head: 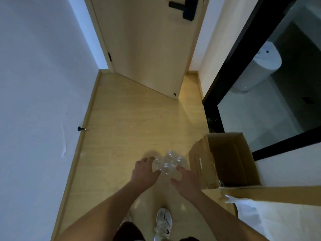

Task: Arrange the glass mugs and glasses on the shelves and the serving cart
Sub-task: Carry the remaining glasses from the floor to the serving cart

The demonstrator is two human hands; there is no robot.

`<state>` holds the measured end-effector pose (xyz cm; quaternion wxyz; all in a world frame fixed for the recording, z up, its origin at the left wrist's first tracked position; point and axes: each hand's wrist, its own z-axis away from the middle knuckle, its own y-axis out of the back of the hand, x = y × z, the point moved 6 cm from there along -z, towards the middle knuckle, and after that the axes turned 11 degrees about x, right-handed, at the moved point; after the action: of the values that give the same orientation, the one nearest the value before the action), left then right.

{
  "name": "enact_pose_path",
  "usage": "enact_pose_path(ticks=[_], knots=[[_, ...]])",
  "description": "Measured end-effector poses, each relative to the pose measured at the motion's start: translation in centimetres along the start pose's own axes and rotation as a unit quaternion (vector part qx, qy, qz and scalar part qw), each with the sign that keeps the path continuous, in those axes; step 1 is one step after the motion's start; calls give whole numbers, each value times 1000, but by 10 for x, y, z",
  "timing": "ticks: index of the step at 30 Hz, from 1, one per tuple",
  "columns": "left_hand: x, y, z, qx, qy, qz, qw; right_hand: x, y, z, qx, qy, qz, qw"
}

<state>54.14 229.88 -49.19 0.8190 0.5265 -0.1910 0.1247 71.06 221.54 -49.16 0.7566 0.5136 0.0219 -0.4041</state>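
Head view is showing one cluster of clear glasses [169,162] sitting on the wooden floor [125,129], just left of one open cardboard box [224,160]. Four rounded glass shapes are countable in the cluster; the glass is transparent and blurred, so an exact count is not certain.

Two bare hands are reaching down to the cluster. The left hand [145,172] is lying against the cluster's left side, fingers curving around the nearest glass and the thumb lying along the cluster's near edge; whether the grip is actually closing on it cannot be told. The right hand [186,180] is lying at the cluster's near right side with fingers spread wide and fairly straight, fingertips touching or just short of the glass, gripping nothing.

The box is standing on the floor with its flaps open; something clear is showing at its near corner.

One white shoe [163,222] is showing on the floor below the hands. One pale wooden door [147,40] with one black handle [184,7] is standing ajar ahead. One black doorstop [81,129] is sticking out from the left wall.
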Motion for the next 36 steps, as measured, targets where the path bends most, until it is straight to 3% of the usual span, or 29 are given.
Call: enact_pose_path(ticks=[10,14,20,32,36], knots=[[-24,-53,-83,-105,8,-3,994,15,-62,-69,-57,-165,-94,980],[-58,-84,-132,-135,104,50,984,21,-112,-97,-65,-254,-151,953],[-104,-156,-194,-185,151,55,970,38,-199,-153,-73,-319,-177,928],[-222,-364,-291,-236,212,18,948,152,-405,-273,-28,-487,-315,814],[-246,-417,-305,-249,232,91,936,170,-456,-307,-21,-535,-430,727]])
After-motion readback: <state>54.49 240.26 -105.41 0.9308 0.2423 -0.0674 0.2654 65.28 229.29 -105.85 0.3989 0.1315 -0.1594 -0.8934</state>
